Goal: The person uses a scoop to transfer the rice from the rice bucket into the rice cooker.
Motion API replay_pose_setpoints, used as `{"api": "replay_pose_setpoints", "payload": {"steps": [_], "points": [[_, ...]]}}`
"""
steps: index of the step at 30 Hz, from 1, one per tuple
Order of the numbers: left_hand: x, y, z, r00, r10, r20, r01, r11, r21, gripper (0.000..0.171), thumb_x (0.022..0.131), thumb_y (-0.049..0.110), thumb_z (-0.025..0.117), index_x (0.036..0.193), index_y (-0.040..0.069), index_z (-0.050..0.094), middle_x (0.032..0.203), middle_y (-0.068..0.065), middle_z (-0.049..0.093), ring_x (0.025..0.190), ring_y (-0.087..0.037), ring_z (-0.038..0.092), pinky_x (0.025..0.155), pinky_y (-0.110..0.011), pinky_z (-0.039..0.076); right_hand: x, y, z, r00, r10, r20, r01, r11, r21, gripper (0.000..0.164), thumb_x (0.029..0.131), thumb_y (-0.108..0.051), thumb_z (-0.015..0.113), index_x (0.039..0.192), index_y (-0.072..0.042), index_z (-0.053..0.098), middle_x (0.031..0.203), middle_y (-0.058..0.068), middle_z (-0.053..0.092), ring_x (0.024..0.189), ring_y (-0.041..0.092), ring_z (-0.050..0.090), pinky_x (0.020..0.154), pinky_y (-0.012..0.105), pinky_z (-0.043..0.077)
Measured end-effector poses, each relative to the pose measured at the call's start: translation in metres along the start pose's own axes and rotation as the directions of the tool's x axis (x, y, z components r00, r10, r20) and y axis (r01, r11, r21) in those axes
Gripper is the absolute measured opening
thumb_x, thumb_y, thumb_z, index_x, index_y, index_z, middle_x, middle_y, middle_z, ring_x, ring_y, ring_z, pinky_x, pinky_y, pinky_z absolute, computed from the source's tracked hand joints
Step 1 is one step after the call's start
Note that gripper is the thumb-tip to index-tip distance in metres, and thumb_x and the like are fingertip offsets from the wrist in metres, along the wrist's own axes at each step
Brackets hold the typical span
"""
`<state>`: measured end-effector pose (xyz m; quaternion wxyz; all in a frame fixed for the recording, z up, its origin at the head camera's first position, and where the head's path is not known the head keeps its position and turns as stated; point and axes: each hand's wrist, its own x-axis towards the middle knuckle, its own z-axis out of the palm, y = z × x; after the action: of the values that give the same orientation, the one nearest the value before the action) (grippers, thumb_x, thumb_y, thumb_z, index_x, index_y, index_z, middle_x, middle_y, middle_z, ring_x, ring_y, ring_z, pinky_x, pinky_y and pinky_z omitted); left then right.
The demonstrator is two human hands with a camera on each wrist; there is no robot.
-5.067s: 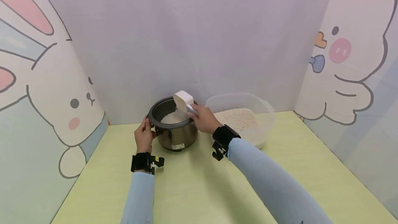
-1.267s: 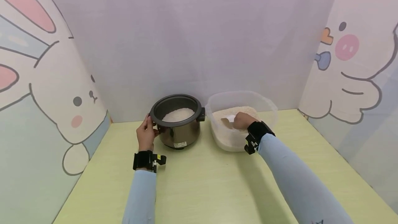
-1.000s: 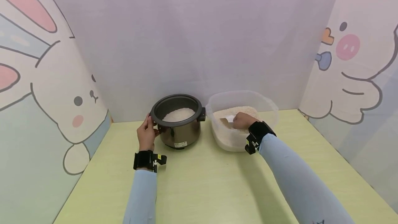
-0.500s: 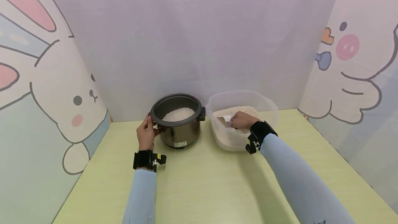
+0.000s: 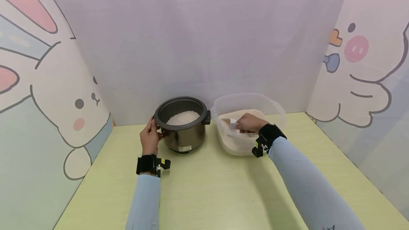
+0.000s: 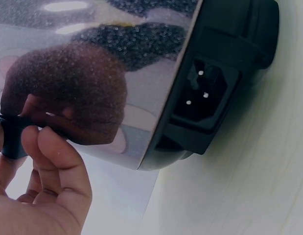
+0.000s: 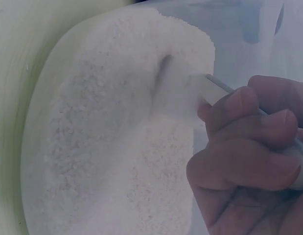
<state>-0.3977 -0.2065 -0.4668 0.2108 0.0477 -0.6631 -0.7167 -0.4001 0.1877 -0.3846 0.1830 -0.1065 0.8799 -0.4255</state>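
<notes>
A brown-black rice cooker [image 5: 183, 137] stands lidless at the back of the table, with white rice [image 5: 183, 117] in its dark pot. My left hand [image 5: 149, 138] holds its left side handle; the left wrist view has the fingers [image 6: 63, 156] curled at that black handle [image 6: 14, 139]. To the right stands a clear plastic tub [image 5: 274, 116] of rice [image 5: 249, 113]. Over the tub, my right hand [image 5: 250, 123] grips the handle of a white rice scoop [image 5: 233, 124]. In the right wrist view the scoop [image 7: 180, 90] is blurred, its bowl in or against the rice.
The pale green table [image 5: 204, 191] runs toward me in front of both containers. A plain curtain [image 5: 204, 38] hangs right behind them, with cartoon-printed panels on both sides. The cooker's right handle [image 5: 207, 117] sits close to the tub's rim. A power socket [image 6: 202, 95] shows low on the cooker.
My right hand has gone from tipping the scoop over the cooker to the tub. Within the last second the scoop has turned and shifted slightly in the rice. My left hand stays put.
</notes>
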Motion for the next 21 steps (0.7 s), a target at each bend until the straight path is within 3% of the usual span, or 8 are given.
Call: {"api": "replay_pose_setpoints", "payload": {"steps": [4, 11, 21], "points": [[-0.0001, 0.0002, -0.0005, 1.000, -0.004, -0.001, 0.004, 1.000, 0.003, 0.050, 0.105, 0.044, 0.051, 0.150, 0.020, 0.055, 0.097, -0.006, 0.057, 0.059, -0.006, 0.055, 0.060, -0.019, 0.057, -0.0024, -0.0007, -0.0020, 1.000, 0.000, 0.009, 0.000, 0.999, 0.044, 0.028, 0.108, -0.013, 0.048, 0.107, 0.009, 0.066, 0.065, 0.003, 0.046, 0.052, 0.013, 0.031, 0.051, 0.027, 0.028], [-0.0011, 0.0006, -0.0009, 1.000, -0.014, 0.003, 0.014, 1.000, -0.009, 0.050, 0.105, 0.043, 0.051, 0.150, 0.020, 0.055, 0.101, -0.013, 0.056, 0.059, -0.006, 0.055, 0.060, -0.019, 0.057, -0.0025, 0.0003, -0.0026, 1.000, 0.023, 0.006, -0.023, 0.996, 0.090, 0.036, 0.108, -0.014, 0.048, 0.126, 0.014, 0.060, 0.068, 0.002, 0.050, 0.053, 0.011, 0.036, 0.049, 0.024, 0.029], [-0.0006, 0.0002, 0.0008, 1.000, -0.009, -0.001, 0.009, 1.000, -0.008, 0.050, 0.106, 0.042, 0.051, 0.150, 0.019, 0.054, 0.096, -0.007, 0.056, 0.059, -0.006, 0.055, 0.060, -0.019, 0.057, -0.0038, 0.0053, -0.0080, 0.999, 0.036, 0.005, -0.037, 0.981, 0.191, 0.036, 0.108, -0.016, 0.047, 0.132, 0.011, 0.054, 0.072, 0.004, 0.051, 0.054, 0.011, 0.035, 0.050, 0.025, 0.029]]}}
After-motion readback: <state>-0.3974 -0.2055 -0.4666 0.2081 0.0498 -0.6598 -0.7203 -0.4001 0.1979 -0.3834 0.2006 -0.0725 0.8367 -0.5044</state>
